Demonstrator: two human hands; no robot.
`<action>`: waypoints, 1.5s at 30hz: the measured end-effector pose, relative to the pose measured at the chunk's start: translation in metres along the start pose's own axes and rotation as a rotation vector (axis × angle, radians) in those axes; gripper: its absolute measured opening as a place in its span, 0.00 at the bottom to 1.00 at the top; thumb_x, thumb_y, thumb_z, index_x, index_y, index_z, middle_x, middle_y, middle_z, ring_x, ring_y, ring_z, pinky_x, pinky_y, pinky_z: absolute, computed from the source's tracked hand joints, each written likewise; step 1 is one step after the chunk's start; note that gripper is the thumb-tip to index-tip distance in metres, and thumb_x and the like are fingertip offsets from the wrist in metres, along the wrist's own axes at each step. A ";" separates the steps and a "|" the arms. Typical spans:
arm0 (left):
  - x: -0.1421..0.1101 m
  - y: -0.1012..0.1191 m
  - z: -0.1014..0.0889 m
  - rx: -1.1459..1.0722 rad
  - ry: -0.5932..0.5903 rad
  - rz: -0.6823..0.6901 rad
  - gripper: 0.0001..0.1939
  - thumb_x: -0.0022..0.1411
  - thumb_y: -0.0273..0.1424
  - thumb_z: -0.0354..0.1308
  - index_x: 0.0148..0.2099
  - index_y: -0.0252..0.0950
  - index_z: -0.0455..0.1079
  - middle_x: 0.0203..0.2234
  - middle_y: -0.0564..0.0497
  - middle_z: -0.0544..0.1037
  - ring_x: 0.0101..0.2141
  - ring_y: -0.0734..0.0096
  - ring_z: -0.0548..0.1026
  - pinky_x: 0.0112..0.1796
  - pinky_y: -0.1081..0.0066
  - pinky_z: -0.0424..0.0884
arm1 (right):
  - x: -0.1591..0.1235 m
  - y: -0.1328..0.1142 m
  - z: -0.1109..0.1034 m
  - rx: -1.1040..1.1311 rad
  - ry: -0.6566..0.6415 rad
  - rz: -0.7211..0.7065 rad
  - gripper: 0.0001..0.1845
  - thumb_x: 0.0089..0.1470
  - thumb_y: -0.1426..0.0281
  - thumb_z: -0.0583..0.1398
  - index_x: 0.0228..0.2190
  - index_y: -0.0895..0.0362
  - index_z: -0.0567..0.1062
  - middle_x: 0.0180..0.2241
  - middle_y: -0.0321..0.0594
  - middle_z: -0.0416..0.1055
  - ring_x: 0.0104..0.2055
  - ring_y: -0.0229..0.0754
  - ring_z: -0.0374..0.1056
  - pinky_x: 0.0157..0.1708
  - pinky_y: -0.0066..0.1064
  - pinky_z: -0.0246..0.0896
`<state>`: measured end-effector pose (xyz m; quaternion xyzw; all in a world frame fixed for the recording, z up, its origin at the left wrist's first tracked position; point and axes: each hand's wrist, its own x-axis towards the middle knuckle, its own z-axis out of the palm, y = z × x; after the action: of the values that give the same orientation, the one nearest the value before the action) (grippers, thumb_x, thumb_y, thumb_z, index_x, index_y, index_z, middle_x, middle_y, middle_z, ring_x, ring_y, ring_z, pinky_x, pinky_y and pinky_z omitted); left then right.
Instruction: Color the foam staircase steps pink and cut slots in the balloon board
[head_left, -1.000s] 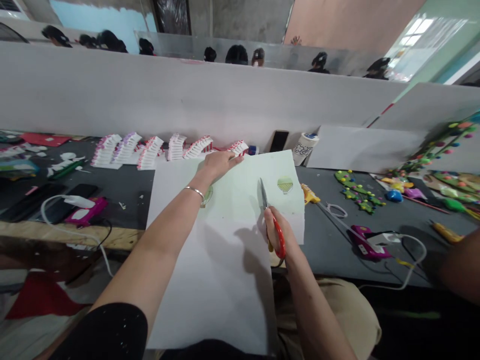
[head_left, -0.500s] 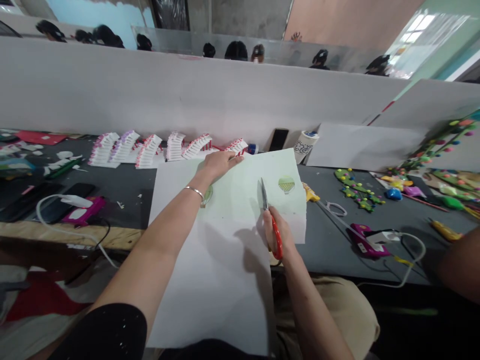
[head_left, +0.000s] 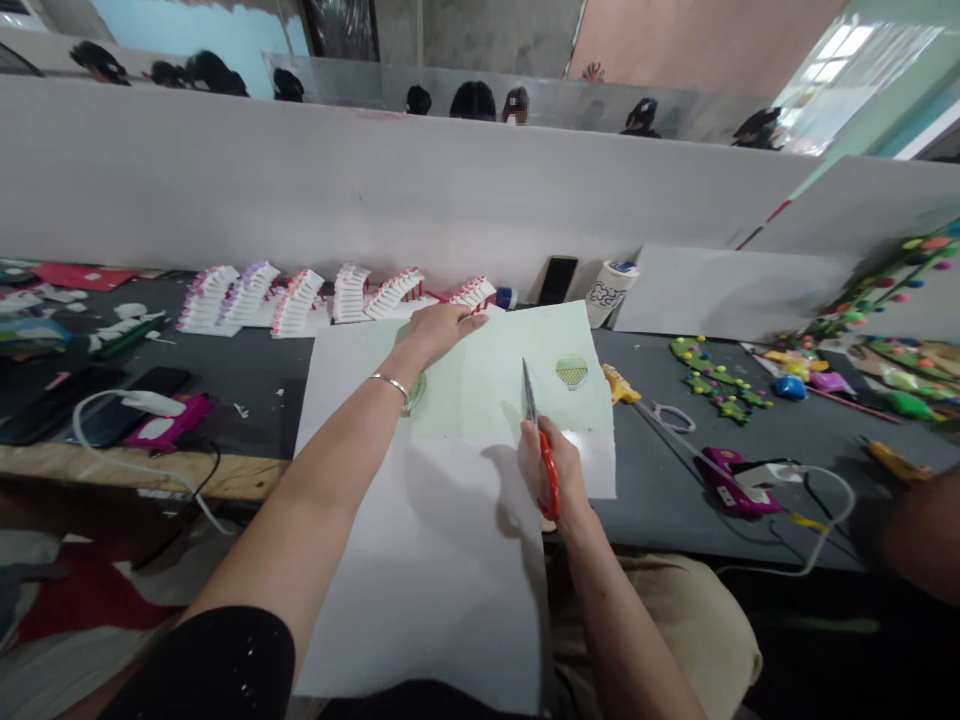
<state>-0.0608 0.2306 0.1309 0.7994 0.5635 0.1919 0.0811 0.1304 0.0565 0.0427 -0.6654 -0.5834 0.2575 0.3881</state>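
My left hand (head_left: pixel 439 332) lies with fingers stretched out on the far edge of a pale green sheet of paper (head_left: pixel 495 375), holding it down. The sheet has balloon prints; one green balloon (head_left: pixel 571 372) shows at the right, another is partly behind my left wrist. My right hand (head_left: pixel 559 460) grips red-handled scissors (head_left: pixel 550 470) over the sheet. Their blades look closed and point away from me; I cannot tell if they touch the paper. Under the green sheet, a large white sheet (head_left: pixel 450 590) runs from the table down over my lap.
Behind the paper stand several rows of small white pieces (head_left: pixel 296 305), a phone (head_left: pixel 557 280) and a patterned white roll (head_left: pixel 606 292). To the right lie a yellow glue gun (head_left: pixel 619 385), a magenta power strip (head_left: pixel 739 485) and green pompom pieces (head_left: pixel 720 380). Another person's arm (head_left: pixel 919 530) is at far right.
The scissors and my right hand have shifted very slightly toward me. The near right corner of the sheet sits a little lower. My left hand has stayed in place.
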 end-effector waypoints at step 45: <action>0.001 0.003 -0.008 0.042 0.018 0.026 0.32 0.64 0.59 0.40 0.37 0.40 0.74 0.33 0.47 0.80 0.36 0.58 0.76 0.37 0.66 0.62 | 0.034 -0.027 -0.011 -0.077 -0.023 -0.065 0.25 0.57 0.43 0.44 0.27 0.51 0.61 0.19 0.33 0.62 0.24 0.42 0.58 0.27 0.32 0.50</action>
<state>-0.0612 0.2301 0.1390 0.8064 0.5578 0.1882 0.0568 0.1296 0.0874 0.0748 -0.6576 -0.6186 0.2297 0.3636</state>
